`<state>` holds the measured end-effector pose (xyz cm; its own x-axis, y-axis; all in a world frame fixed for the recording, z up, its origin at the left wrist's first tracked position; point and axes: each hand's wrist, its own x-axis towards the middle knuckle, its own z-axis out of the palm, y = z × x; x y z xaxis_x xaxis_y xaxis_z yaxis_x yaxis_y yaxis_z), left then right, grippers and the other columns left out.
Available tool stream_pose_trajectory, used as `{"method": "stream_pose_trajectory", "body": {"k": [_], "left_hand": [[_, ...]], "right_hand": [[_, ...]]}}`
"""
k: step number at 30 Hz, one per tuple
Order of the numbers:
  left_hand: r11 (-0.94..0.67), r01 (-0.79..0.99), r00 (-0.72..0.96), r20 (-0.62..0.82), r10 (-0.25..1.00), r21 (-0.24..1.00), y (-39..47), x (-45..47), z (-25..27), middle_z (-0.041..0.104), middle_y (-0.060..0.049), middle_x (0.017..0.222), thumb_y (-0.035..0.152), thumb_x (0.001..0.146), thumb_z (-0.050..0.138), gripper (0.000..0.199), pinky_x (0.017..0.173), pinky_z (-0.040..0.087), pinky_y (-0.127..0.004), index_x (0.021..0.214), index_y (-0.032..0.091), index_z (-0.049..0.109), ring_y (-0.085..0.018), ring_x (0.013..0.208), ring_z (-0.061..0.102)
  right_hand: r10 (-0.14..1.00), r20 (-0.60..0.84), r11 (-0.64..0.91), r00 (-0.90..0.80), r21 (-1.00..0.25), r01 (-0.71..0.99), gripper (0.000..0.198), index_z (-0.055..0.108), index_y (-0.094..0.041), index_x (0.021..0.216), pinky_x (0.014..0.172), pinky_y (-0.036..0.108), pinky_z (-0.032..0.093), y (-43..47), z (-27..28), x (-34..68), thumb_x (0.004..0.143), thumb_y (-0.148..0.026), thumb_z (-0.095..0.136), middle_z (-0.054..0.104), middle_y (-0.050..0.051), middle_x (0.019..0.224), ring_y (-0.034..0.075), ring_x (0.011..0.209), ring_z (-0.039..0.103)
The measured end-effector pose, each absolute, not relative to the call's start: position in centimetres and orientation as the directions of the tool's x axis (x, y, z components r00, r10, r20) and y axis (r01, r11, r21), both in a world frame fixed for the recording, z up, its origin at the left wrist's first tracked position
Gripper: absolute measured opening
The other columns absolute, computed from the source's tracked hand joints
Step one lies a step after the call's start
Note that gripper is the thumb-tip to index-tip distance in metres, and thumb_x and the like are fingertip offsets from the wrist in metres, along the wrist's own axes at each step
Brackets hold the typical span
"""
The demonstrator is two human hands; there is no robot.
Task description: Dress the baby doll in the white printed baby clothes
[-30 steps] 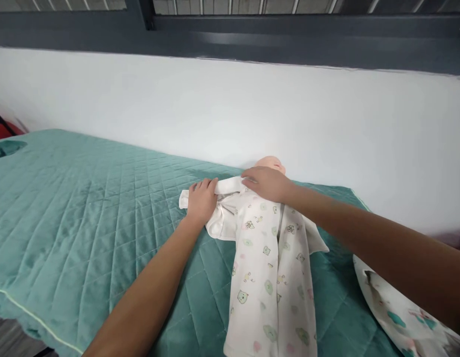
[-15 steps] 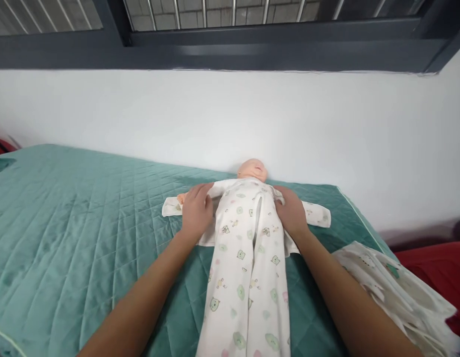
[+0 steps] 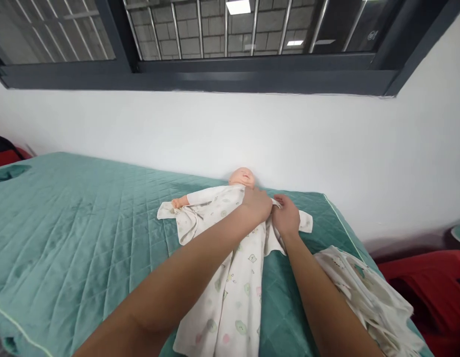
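A baby doll lies on its back, its head (image 3: 242, 176) toward the wall. White baby clothes (image 3: 230, 292) printed with green and pink figures cover its body and hang down toward me. A printed shirt with spread sleeves (image 3: 164, 210) lies open beneath; the doll's hand (image 3: 179, 202) rests over the sleeve on the left. Reaching across the chest, my left hand (image 3: 257, 204) is closed at the cloth, with its fingertips hidden. My right hand (image 3: 286, 216) is beside it, fingers bent around the cloth at the doll's arm on the right.
Green quilted bedding (image 3: 84, 223) spreads under everything. A crumpled white garment (image 3: 367, 292) lies by my right forearm. Beyond the bed's right edge is a red object (image 3: 434, 282). The white wall (image 3: 177, 129) and barred window (image 3: 230, 39) are behind.
My left hand has left the doll's arm on the left and crossed to the right side of its chest. Both hands are now close together. The view has tilted up slightly.
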<state>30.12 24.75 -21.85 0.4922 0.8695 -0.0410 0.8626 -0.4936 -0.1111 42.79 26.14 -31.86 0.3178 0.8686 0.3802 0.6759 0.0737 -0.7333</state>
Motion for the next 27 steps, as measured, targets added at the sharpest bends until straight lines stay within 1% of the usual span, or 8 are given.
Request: {"method": "stream_pose_trajectory", "body": {"k": [4, 7, 11, 13, 18, 23, 25, 27], "left_hand": [[-0.432, 0.887, 0.433, -0.034, 0.901, -0.160, 24.7, 32.7, -23.4, 0.058, -0.020, 0.135, 0.015, 0.094, 0.045, 0.042, 0.101, 0.038, -0.054, 0.132, 0.012, 0.063, -0.037, 0.123, 0.051], [-0.398, 0.901, 0.400, -0.024, 0.916, -0.175, 24.9, 33.3, -24.1, 0.056, -0.021, 0.137, 0.015, 0.094, 0.044, 0.046, 0.105, 0.032, -0.059, 0.138, 0.010, 0.057, -0.039, 0.124, 0.049], [-0.390, 0.904, 0.388, -0.045, 0.920, -0.173, 25.5, 33.0, -24.3, 0.057, -0.019, 0.137, 0.017, 0.093, 0.049, 0.046, 0.107, 0.030, -0.060, 0.138, 0.015, 0.058, -0.038, 0.125, 0.049], [-0.394, 0.904, 0.390, -0.055, 0.919, -0.166, 26.0, 32.6, -24.2, 0.058, -0.017, 0.136, 0.018, 0.091, 0.052, 0.045, 0.106, 0.032, -0.058, 0.136, 0.018, 0.059, -0.037, 0.125, 0.050], [-0.387, 0.909, 0.379, -0.077, 0.922, -0.153, 27.5, 30.3, -23.7, 0.059, -0.016, 0.136, 0.020, 0.086, 0.061, 0.045, 0.101, 0.038, -0.054, 0.130, 0.021, 0.063, -0.037, 0.126, 0.051], [-0.359, 0.916, 0.346, -0.099, 0.933, -0.179, 28.6, 28.2, -23.7, 0.059, -0.021, 0.134, 0.015, 0.085, 0.059, 0.043, 0.098, 0.041, -0.055, 0.128, 0.015, 0.063, -0.039, 0.124, 0.053], [-0.379, 0.907, 0.364, -0.110, 0.925, -0.184, 28.8, 28.5, -24.1, 0.060, -0.022, 0.132, 0.014, 0.082, 0.062, 0.045, 0.098, 0.041, -0.055, 0.127, 0.012, 0.063, -0.040, 0.123, 0.054], [-0.424, 0.888, 0.407, -0.122, 0.905, -0.180, 29.0, 29.3, -24.6, 0.061, -0.021, 0.131, 0.015, 0.081, 0.064, 0.045, 0.100, 0.041, -0.055, 0.126, 0.013, 0.063, -0.038, 0.122, 0.055]], "right_hand": [[0.876, 0.373, 0.061, 0.305, -0.713, 0.699, 0.037, 0.069, -0.020, 0.113, 0.096, 0.039, 0.045, 25.7, -31.5, 42.7, 0.082, -0.027, 0.050, 0.072, 0.010, 0.118, 0.027, 0.108, 0.063], [0.882, 0.369, 0.041, 0.292, -0.678, 0.734, 0.035, 0.069, -0.020, 0.112, 0.094, 0.040, 0.044, 25.6, -31.3, 42.6, 0.085, -0.029, 0.049, 0.073, 0.011, 0.114, 0.027, 0.106, 0.064], [0.884, 0.382, 0.046, 0.270, -0.645, 0.762, 0.032, 0.070, -0.021, 0.109, 0.093, 0.039, 0.043, 25.9, -31.2, 42.5, 0.085, -0.030, 0.050, 0.074, 0.010, 0.109, 0.028, 0.103, 0.063], [0.882, 0.370, 0.037, 0.293, -0.673, 0.739, 0.031, 0.070, -0.023, 0.107, 0.091, 0.038, 0.044, 25.9, -31.3, 42.6, 0.084, -0.027, 0.050, 0.073, 0.008, 0.110, 0.026, 0.102, 0.063], [0.867, 0.275, -0.072, 0.416, -0.756, 0.651, 0.034, 0.068, -0.023, 0.107, 0.087, 0.037, 0.046, 25.8, -31.1, 43.3, 0.079, -0.019, 0.048, 0.073, 0.006, 0.108, 0.026, 0.100, 0.064], [0.875, 0.210, -0.114, 0.436, -0.787, 0.607, 0.035, 0.069, -0.022, 0.104, 0.084, 0.035, 0.047, 25.9, -31.0, 43.4, 0.075, -0.017, 0.050, 0.073, 0.007, 0.108, 0.026, 0.099, 0.065], [0.878, 0.192, -0.121, 0.438, -0.796, 0.592, 0.035, 0.069, -0.022, 0.104, 0.083, 0.034, 0.047, 26.1, -31.0, 43.2, 0.074, -0.017, 0.051, 0.073, 0.006, 0.107, 0.026, 0.097, 0.065], [0.878, 0.188, -0.122, 0.441, -0.802, 0.584, 0.035, 0.069, -0.022, 0.104, 0.084, 0.034, 0.047, 26.2, -31.2, 43.2, 0.075, -0.017, 0.051, 0.073, 0.007, 0.107, 0.025, 0.097, 0.065]]}}
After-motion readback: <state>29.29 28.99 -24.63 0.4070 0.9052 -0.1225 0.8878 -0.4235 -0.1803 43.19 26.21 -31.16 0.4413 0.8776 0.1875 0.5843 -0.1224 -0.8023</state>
